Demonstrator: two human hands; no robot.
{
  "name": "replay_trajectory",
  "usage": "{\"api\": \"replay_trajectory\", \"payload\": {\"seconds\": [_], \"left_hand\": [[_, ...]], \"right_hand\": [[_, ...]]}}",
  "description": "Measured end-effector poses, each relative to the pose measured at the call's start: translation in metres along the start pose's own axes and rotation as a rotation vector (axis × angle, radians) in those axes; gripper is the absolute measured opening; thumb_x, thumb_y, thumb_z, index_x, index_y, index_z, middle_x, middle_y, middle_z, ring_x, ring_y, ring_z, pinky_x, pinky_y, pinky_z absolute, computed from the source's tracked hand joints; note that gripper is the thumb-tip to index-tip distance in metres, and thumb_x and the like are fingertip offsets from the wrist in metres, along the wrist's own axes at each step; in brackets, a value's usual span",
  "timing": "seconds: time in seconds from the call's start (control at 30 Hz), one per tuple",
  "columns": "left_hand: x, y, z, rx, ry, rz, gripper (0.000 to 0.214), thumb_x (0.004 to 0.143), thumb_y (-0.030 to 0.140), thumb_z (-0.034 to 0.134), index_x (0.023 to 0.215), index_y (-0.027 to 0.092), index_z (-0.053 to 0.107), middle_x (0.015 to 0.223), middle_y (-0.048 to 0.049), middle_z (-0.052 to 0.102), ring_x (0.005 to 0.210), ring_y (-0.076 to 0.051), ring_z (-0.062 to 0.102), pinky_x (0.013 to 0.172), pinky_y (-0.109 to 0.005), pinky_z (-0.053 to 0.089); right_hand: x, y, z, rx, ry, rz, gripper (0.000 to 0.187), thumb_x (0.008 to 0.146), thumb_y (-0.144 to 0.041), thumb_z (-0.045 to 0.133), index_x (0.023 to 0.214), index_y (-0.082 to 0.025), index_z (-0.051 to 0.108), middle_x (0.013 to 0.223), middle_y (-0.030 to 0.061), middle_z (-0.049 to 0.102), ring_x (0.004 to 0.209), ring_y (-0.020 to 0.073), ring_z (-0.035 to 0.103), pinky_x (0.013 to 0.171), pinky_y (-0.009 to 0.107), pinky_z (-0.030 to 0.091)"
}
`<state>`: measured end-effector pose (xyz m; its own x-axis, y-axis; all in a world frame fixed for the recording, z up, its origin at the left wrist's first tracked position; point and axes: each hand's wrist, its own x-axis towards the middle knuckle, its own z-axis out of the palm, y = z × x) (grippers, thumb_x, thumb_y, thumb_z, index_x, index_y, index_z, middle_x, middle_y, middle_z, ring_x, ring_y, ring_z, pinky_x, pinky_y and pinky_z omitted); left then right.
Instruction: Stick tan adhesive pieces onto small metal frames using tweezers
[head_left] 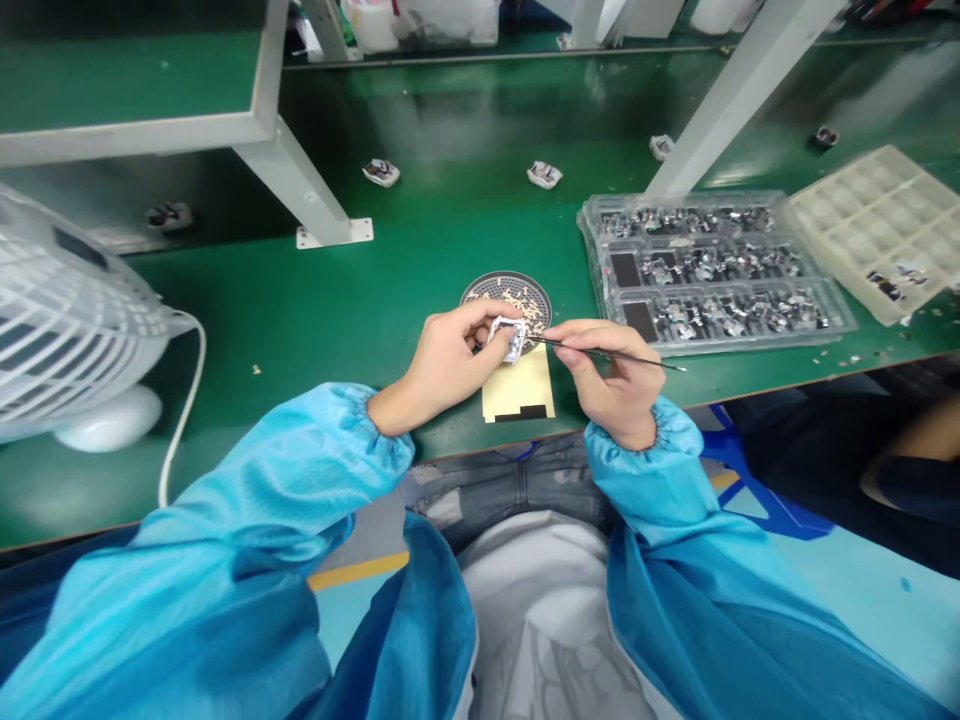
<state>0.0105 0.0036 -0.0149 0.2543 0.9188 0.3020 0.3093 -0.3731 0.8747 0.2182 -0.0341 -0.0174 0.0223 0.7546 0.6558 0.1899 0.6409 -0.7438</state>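
Between the fingertips of my left hand (457, 355) is a small white part with a frame-like rim (516, 343). My right hand (611, 380) pinches a pair of thin dark tweezers (600, 352). Their tip points left and meets the right side of the white part; whether it grips anything is too small to see. Behind my hands lies a round dark perforated dish (480, 287) strewn with tiny tan pieces (529, 298). Under the white part, a yellow paper pad (517, 390) with a dark strip rests near the table edge.
A clear tray (592, 240) of small metallic parts stands right, beside a cream compartment tray (840, 200). Several white parts (544, 175) sit along the back. A white fan (82, 320) and its cable are left. Metal posts (300, 190) rise from the table. Another person's dark sleeve (915, 500) shows right.
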Motion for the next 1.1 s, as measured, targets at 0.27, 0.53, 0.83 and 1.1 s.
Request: {"api": "replay_trajectory", "payload": {"seconds": [0.27, 0.53, 0.83, 1.1], "left_hand": [[-0.0003, -0.0002, -0.0007, 0.004, -0.004, 0.001, 0.024, 0.091, 0.023, 0.070, 0.113, 0.021, 0.080, 0.086, -0.0039, 0.076, 0.062, -0.013, 0.059, 0.057, -0.026, 0.045], [-0.0003, 0.0021, -0.0012, 0.011, 0.000, 0.018, 0.023, 0.091, 0.022, 0.070, 0.112, 0.020, 0.080, 0.078, -0.0015, 0.072, 0.061, -0.012, 0.057, 0.057, -0.026, 0.045], [0.0011, 0.0027, -0.0017, 0.041, 0.002, 0.013, 0.024, 0.093, 0.027, 0.069, 0.113, 0.021, 0.080, 0.077, -0.0015, 0.073, 0.058, -0.012, 0.055, 0.055, -0.026, 0.043], [0.0006, 0.0017, -0.0060, 0.031, -0.011, 0.043, 0.030, 0.102, 0.038, 0.066, 0.121, 0.022, 0.082, 0.112, -0.0071, 0.082, 0.089, -0.021, 0.077, 0.075, -0.032, 0.059]], "right_hand": [[0.0014, 0.0002, 0.0005, -0.028, 0.026, 0.068, 0.007, 0.097, -0.030, 0.074, 0.102, -0.027, 0.071, 0.104, 0.0060, 0.082, 0.102, 0.0248, 0.079, 0.095, 0.048, 0.066], [0.0021, 0.0014, -0.0003, -0.055, -0.002, 0.057, 0.008, 0.097, -0.026, 0.074, 0.105, -0.027, 0.073, 0.105, 0.0058, 0.082, 0.104, 0.0239, 0.079, 0.095, 0.046, 0.066], [0.0012, 0.0008, 0.0001, -0.030, 0.032, 0.037, 0.009, 0.096, -0.026, 0.074, 0.105, -0.028, 0.072, 0.104, 0.0060, 0.081, 0.101, 0.0246, 0.078, 0.092, 0.046, 0.066], [-0.0014, -0.0020, -0.0013, -0.072, -0.030, 0.111, 0.011, 0.096, -0.031, 0.075, 0.106, -0.027, 0.074, 0.102, 0.0062, 0.080, 0.099, 0.0230, 0.077, 0.090, 0.042, 0.066]]}}
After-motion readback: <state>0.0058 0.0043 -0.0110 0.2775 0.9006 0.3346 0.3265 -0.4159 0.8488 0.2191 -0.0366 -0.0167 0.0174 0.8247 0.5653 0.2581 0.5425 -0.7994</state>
